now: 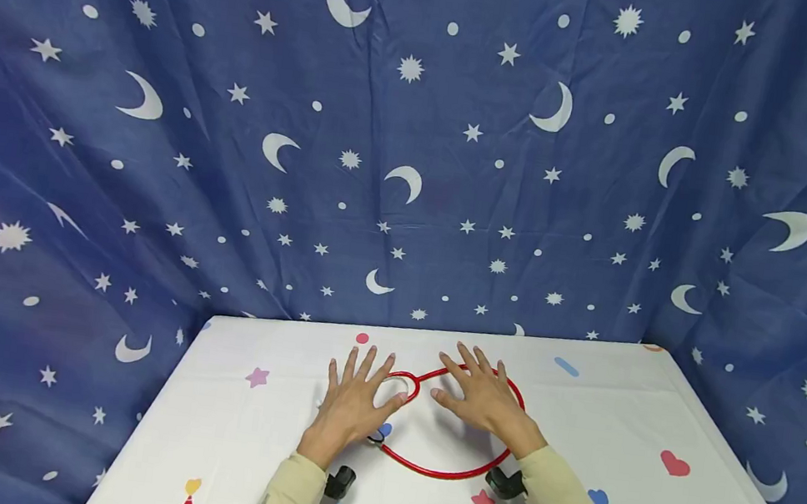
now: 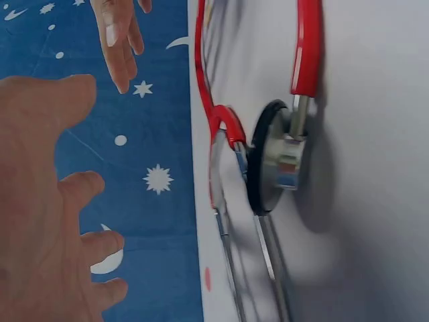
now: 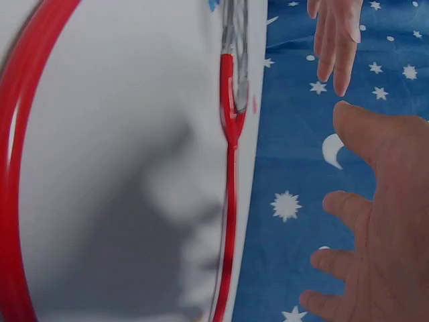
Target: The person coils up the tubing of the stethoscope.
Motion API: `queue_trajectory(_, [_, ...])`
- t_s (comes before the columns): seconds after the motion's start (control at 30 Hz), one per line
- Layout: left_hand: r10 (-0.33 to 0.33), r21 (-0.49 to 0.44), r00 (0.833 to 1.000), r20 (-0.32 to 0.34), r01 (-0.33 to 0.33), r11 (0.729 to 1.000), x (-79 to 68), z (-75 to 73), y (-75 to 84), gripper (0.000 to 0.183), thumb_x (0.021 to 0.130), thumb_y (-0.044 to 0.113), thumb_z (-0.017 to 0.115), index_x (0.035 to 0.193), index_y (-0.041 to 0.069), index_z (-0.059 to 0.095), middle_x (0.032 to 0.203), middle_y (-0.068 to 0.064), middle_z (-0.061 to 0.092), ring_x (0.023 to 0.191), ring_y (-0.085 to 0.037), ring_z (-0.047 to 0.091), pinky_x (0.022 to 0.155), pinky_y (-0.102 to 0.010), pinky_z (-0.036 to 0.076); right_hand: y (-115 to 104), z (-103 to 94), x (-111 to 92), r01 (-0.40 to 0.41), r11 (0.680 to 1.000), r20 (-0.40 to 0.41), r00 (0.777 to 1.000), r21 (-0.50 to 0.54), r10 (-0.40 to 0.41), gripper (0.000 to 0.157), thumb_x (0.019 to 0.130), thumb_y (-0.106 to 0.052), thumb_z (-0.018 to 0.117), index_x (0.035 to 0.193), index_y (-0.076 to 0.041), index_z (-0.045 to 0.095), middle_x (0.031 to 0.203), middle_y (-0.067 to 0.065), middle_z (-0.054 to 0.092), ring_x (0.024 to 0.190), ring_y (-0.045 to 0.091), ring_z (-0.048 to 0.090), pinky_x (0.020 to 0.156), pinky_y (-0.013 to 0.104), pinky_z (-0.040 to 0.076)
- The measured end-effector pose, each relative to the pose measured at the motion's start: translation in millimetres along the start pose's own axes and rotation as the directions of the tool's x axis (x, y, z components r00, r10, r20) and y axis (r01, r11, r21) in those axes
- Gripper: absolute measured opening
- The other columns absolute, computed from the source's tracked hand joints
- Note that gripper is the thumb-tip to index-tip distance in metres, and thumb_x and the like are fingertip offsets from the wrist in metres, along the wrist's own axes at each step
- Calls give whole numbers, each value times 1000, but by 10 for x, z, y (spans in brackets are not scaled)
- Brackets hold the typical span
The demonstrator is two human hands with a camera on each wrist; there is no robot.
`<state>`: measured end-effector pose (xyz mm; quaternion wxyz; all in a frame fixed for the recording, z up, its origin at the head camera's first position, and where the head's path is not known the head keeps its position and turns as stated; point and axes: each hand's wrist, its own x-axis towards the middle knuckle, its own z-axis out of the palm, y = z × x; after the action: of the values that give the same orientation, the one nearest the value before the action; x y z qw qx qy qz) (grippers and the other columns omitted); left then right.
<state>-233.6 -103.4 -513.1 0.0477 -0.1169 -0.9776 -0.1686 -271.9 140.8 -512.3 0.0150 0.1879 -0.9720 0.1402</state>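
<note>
A red stethoscope (image 1: 447, 475) lies on the table, its tubing curved in a wide loop. In the left wrist view its round chestpiece (image 2: 271, 161) with a black rim and the metal ear tubes (image 2: 265, 248) show. My left hand (image 1: 350, 410), fingers spread, hovers over the ear-tube side and hides part of it from the head view. My right hand (image 1: 484, 396) is held over the far right part of the loop, fingers spread. Both hands stay apart from the stethoscope in the wrist views, holding nothing. The tubing's fork (image 3: 232, 127) shows in the right wrist view.
A white tablecloth (image 1: 258, 453) printed with hearts, stars and party hats covers the table. Behind and beside it hangs a blue curtain (image 1: 456, 191) with moons and stars. Black devices (image 1: 341, 482) sit at both wrists.
</note>
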Motion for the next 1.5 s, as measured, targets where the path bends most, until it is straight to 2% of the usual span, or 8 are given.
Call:
queue_trajectory(0.37, [-21, -2, 998, 60, 21, 1000, 75, 174, -31, 74, 91, 63, 54, 152, 25, 37, 159, -12, 32, 148, -41, 23, 116, -68, 15, 31, 154, 104, -59, 998, 88, 994, -30, 61, 73, 90, -62, 57, 152, -29, 37, 161, 9, 30, 149, 39, 24, 113, 71, 17])
queue_trajectory(0.67, [-40, -23, 995, 96, 42, 999, 135, 270, -43, 77, 86, 52, 67, 151, 21, 39, 155, -15, 39, 145, -40, 30, 115, -65, 22, 1, 244, 168, -71, 997, 108, 991, -43, 75, 70, 88, -51, 67, 149, -26, 43, 157, 11, 37, 147, 39, 28, 114, 70, 18])
queue_trajectory(0.9, [-33, 14, 996, 79, 32, 999, 123, 298, -44, 75, 83, 45, 74, 147, 18, 45, 147, -16, 47, 139, -39, 39, 111, -63, 30, -17, 302, 158, -64, 997, 124, 990, -33, 68, 68, 85, -48, 70, 145, -24, 48, 154, 12, 41, 145, 40, 31, 113, 70, 18])
queue_trajectory(1.1, [-7, 14, 999, 39, 7, 1000, 109, 326, -62, 64, 87, 37, 71, 143, 15, 49, 139, -15, 54, 131, -37, 46, 105, -58, 37, -26, 331, 145, -71, 997, 139, 987, -28, 74, 68, 84, -48, 72, 144, -24, 50, 153, 13, 41, 145, 39, 31, 114, 69, 19])
queue_trajectory(1.5, [-13, -2, 1000, -13, 13, 1000, 135, 371, -106, 61, 86, 35, 74, 139, 13, 54, 130, -11, 59, 121, -34, 52, 98, -53, 43, -44, 353, 123, -85, 996, 115, 990, -30, 88, 67, 84, -46, 73, 143, -23, 51, 149, 11, 45, 144, 37, 33, 114, 67, 23])
